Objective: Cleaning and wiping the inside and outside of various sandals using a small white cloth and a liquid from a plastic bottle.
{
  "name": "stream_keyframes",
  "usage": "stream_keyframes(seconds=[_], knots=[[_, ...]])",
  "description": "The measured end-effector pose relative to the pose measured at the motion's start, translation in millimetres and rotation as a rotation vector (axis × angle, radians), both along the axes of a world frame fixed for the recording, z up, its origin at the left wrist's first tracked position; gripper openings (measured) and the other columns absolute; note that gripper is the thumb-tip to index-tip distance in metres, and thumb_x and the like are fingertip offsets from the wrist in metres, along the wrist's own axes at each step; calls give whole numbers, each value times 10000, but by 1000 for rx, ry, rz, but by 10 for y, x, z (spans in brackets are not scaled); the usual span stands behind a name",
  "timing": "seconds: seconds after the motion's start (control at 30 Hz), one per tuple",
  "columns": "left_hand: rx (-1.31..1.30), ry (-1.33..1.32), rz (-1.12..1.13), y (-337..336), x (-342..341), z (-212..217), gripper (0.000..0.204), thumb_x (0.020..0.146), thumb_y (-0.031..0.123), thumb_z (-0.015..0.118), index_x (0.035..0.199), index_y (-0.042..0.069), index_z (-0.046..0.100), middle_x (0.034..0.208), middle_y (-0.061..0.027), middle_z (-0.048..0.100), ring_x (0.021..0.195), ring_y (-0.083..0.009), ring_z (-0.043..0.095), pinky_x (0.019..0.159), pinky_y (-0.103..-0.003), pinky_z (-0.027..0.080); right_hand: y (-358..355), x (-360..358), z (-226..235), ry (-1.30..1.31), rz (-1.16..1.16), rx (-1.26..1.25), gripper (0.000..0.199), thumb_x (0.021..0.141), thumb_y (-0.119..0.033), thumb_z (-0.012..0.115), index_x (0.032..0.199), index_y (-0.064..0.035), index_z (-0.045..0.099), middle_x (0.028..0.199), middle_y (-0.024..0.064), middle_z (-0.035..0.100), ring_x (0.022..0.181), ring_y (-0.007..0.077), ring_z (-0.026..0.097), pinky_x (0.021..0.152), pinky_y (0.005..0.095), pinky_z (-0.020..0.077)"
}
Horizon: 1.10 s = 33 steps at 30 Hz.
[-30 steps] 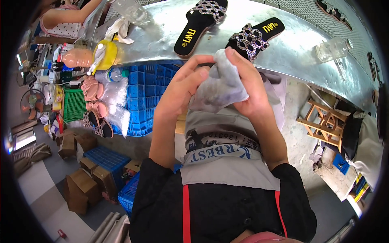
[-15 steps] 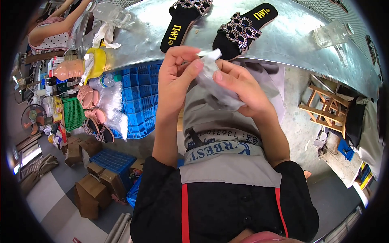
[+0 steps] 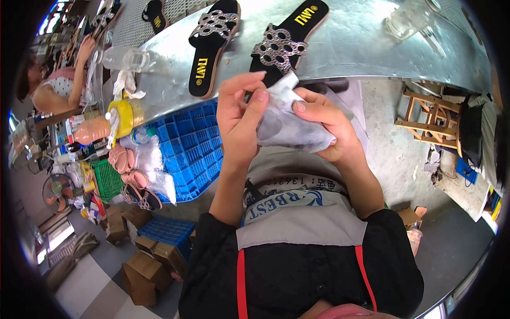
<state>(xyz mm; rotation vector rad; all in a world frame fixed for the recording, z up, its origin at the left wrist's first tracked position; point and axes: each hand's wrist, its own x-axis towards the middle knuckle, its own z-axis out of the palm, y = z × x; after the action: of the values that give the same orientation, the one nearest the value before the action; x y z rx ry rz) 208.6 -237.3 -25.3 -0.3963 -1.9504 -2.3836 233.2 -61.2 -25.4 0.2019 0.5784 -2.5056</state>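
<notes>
A: How many sandals are lying on the metal table (image 3: 366, 48)?

B: Two full ones are showing near twelve o'clock: a left sandal (image 3: 212, 45) and a right sandal (image 3: 289, 42), both black with jewelled straps. A third sandal (image 3: 155, 15) is peeking in at eleven o'clock, partly cut off.

A: And what are the hands working with?

B: One clear plastic bag (image 3: 289, 125), crumpled, sitting at the middle of the view, just below the table's edge and in front of the person's chest.

A: How are the hands posing?

B: The left hand (image 3: 240, 114) is standing upright at the bag's nine o'clock side, thumb and fingers pinching the bag's top corner. The right hand (image 3: 332, 130) is cupping the bag from three o'clock, thumb pressing on its front, fingers wrapping behind. Both are clamping the bag; both forearms are rising from six o'clock.

A: Anything else counted?

B: One blue crate (image 3: 188, 143) is sitting at nine o'clock under the table, one yellow pot (image 3: 126, 114) beside it, one clear bottle (image 3: 127, 58) at ten o'clock, one wooden stool (image 3: 430, 114) at three o'clock. Another person (image 3: 50, 87) is sitting at ten o'clock, well apart.
</notes>
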Motion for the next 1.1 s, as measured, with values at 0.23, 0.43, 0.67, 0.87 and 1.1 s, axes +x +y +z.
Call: stream_keyframes(seconds=[0.23,0.43,0.67,0.87,1.1], knots=[[-455,263,-64,394,7,155,259,954,-84,540,1107,10,728,965,-92,602,796,-174,583,699,-276,454,222,231,-33,-49,-173,-60,347,1002,-207,690,1283,-10,643,1110,72,707,906,92,670,758,241,536],[-565,236,-272,708,-100,218,266,890,-123,516,1085,-13,660,936,-126,586,775,-261,592,694,-330,471,434,381,-127,503,-679,951,224,950,-117,766,1153,-23,757,1145,93,658,884,116,598,730,254,494],[-278,-144,-681,1294,-278,272,185,931,-24,551,1092,-16,641,928,-48,566,796,-114,517,682,-283,426,1008,205,-93,765,-881,953,76,980,-59,688,1020,2,708,1297,211,671,1209,316,626,1022,444,480],[-472,157,-632,1736,-455,187,223,924,40,668,1144,8,664,1057,-96,666,957,-220,638,823,-324,528,1303,241,-41,339,-1152,99,143,1082,-166,513,1111,-41,578,955,75,625,689,160,541,662,330,453],[-466,313,-123,2518,-1197,-195,652,898,207,796,1420,11,458,1364,-193,471,1271,-338,490,1049,-442,456,1600,502,-8,282,-1150,176,152,1106,-197,488,1030,-83,554,895,40,608,451,47,304,424,223,221]])
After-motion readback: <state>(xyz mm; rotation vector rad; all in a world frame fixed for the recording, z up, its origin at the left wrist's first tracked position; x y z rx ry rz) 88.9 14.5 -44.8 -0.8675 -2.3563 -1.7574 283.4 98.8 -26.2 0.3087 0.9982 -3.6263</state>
